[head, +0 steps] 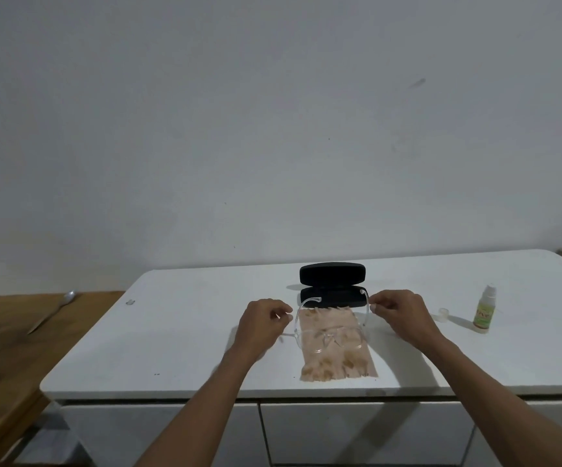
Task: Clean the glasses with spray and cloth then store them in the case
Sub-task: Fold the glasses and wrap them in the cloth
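Clear-framed glasses (328,335) hover just over a beige patterned cloth (337,357) spread on the white table (178,332). My left hand (261,323) pinches the left temple arm, and my right hand (395,313) pinches the right one. The temples are unfolded and point away from me toward the black glasses case (333,284), which stands open right behind the cloth. A small spray bottle (484,310) with a green label stands upright to the right, uncapped, with its clear cap (443,313) lying beside it.
The table's front edge runs just below the cloth, with white drawers (357,433) under it. A lower wooden surface (7,338) at the left holds a metal spoon (52,311). A grey wall rises behind the table.
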Tool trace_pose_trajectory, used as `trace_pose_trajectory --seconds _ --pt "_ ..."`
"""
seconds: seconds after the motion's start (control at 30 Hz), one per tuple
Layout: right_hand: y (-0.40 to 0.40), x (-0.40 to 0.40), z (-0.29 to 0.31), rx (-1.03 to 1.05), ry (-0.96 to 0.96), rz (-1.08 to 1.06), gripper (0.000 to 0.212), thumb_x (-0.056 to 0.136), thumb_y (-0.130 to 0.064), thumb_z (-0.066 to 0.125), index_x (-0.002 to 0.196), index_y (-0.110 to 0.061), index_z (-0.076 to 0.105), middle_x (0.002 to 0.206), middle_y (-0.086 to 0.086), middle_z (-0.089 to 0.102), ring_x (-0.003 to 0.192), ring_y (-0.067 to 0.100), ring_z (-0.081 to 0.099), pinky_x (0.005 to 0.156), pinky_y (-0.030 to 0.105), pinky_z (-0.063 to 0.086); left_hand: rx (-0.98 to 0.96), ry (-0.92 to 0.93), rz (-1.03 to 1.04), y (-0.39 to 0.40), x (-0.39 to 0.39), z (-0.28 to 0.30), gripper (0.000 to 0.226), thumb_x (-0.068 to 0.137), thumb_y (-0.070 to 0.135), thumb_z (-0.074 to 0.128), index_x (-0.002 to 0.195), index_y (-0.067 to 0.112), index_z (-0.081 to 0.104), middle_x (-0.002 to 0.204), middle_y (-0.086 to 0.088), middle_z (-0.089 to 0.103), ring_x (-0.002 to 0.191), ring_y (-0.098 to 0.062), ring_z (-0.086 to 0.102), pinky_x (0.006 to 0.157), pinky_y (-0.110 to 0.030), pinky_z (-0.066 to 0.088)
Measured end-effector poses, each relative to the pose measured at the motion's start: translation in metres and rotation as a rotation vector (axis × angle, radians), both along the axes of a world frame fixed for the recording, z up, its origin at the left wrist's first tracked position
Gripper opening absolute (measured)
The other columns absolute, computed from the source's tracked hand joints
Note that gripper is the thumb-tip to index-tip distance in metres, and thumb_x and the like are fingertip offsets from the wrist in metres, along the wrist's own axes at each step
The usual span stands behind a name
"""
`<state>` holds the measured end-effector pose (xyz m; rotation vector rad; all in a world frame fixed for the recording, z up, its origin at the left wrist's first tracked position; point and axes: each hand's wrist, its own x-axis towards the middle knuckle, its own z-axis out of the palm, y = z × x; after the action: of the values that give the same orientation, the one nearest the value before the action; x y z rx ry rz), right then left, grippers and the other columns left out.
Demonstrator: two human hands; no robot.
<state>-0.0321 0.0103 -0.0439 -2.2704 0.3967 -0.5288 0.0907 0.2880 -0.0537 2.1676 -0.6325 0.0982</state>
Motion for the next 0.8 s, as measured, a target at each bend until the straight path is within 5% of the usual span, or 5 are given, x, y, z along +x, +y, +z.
trace_pose_trajectory --seconds 0.13,0.33,0.53,0.8 --pt "-0.003 0.02 0.01 0.005 0.122 0.091 0.02 0.089 -0.015 0.078 0.076 -0.03 0.076 0.073 -0.011 0.073 0.073 0.003 0.065 0.061 0.007 0.04 0.077 0.048 -0.029 -0.016 0.017 0.001 0.004 0.083 0.024 0.078 0.084 0.023 0.082 0.078 0.007 0.077 0.065 -0.005 0.061 0.065 -0.028 0.05" --pt "-0.006 0.048 0.005 -0.112 0.27 0.142 0.009 0.081 -0.026 0.082 0.073 -0.026 0.08 0.08 0.004 0.078 0.08 0.019 0.072 0.074 0.034 0.056 0.168 0.017 -0.015 -0.039 0.035 -0.004 0.012 0.08 0.032 0.082 0.087 0.022 0.083 0.069 0.008 0.068 0.069 -0.009 0.064 0.062 -0.025 0.046" --pt "-0.005 0.059 0.0 -0.195 0.31 0.111 0.015 0.07 -0.039 0.074 0.066 -0.025 0.078 0.066 0.002 0.07 0.066 0.022 0.066 0.065 0.04 0.057 0.162 0.053 -0.007 -0.046 0.043 -0.006 0.009 0.076 0.025 0.086 0.08 0.018 0.082 0.069 0.011 0.068 0.075 -0.018 0.068 0.071 -0.033 0.056" --pt "0.0 0.059 0.001 -0.088 0.352 0.103 0.021 0.072 -0.017 0.07 0.054 -0.027 0.068 0.074 0.0 0.074 0.077 0.022 0.071 0.068 0.034 0.055 0.095 0.151 -0.03 -0.048 0.044 -0.009 0.017 0.077 0.023 0.087 0.065 0.022 0.075 0.056 0.009 0.059 0.053 -0.009 0.047 0.057 -0.024 0.041"
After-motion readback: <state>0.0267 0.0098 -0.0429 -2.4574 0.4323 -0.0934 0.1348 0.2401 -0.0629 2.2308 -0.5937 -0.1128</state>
